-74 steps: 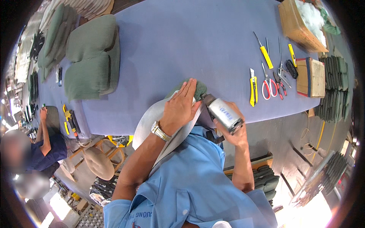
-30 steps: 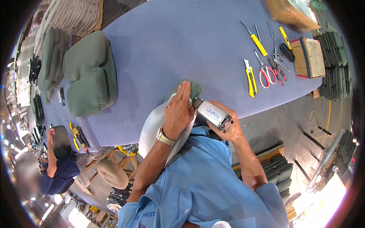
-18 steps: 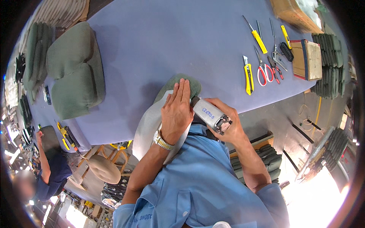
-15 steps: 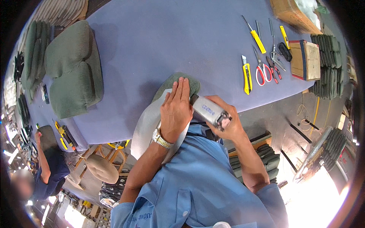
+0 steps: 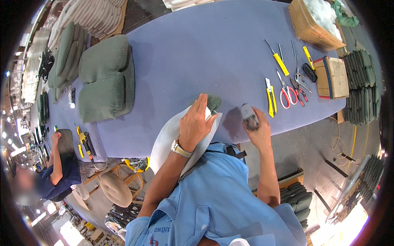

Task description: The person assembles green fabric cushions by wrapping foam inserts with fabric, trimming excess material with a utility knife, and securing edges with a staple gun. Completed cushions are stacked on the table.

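My left hand (image 5: 195, 128), a gold-coloured watch on its wrist, lies flat with fingers stretched out on a curved white piece (image 5: 170, 137). Dark green fabric (image 5: 213, 102) shows at the far end of that piece, just beyond my fingertips. Off to the right, my right hand (image 5: 259, 129) is closed round a grey, block-shaped hand tool (image 5: 249, 116), held over the table near its front edge. This tool is blurred, and I cannot make out its exact kind. It is apart from the white piece.
Right of my hands lie a yellow utility knife (image 5: 271, 98), red-handled scissors (image 5: 286, 92), pliers (image 5: 299, 92) and a yellow-handled screwdriver (image 5: 280, 63). Beyond stand a carton of white stuffing (image 5: 312, 30) and a box (image 5: 332, 78). Dark green cushions (image 5: 104, 78) lie at left; a co-worker (image 5: 55, 172) is farther left.
My right hand has drawn the grey tool away from the fabric, to the right. My left hand stays on the white piece, its thumb now spread. The whole view has shifted.
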A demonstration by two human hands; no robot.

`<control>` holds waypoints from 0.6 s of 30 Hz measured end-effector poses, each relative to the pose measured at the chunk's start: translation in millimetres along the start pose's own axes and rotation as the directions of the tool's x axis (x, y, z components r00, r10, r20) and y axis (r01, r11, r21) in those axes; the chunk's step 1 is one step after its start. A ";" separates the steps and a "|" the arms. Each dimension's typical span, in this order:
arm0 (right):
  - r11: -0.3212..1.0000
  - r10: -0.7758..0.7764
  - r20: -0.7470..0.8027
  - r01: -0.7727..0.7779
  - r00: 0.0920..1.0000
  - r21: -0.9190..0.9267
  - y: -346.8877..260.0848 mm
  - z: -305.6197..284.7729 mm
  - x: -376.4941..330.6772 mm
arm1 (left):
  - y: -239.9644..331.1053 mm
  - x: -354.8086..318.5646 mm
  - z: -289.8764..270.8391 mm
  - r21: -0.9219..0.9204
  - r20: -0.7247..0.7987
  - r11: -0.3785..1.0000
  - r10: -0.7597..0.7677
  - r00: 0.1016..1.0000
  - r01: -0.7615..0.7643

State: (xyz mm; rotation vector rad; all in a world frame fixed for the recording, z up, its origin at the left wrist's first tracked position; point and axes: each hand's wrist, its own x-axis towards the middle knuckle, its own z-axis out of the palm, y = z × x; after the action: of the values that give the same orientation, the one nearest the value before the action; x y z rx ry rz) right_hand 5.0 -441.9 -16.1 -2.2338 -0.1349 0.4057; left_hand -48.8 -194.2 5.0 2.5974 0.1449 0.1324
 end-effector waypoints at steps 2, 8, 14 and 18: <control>0.997 -0.008 -0.109 0.000 0.994 -0.078 18.0 15.9 10.4 | 4.1 -1.2 -3.6 0.017 -0.011 1.000 0.016 1.000 -0.016; 0.974 -0.181 -0.180 0.151 0.967 -0.170 89.3 22.1 46.4 | 7.6 -7.3 -4.2 0.064 0.006 0.997 -0.036 0.999 0.036; 0.838 -0.039 -0.448 -0.215 0.893 -0.501 104.2 -0.6 84.8 | 16.7 -5.3 -17.7 0.073 0.130 0.991 -0.123 0.984 0.115; 0.922 0.069 -0.405 -0.213 0.912 -0.322 118.4 -10.9 98.0 | 9.8 -4.3 -31.1 -0.002 0.206 0.999 -0.033 0.978 0.035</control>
State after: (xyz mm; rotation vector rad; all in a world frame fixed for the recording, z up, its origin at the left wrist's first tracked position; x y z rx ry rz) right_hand 96.1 -503.1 -124.1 -2.6518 0.1833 0.0026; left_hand -56.1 -187.5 36.3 2.5819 0.1136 -0.1478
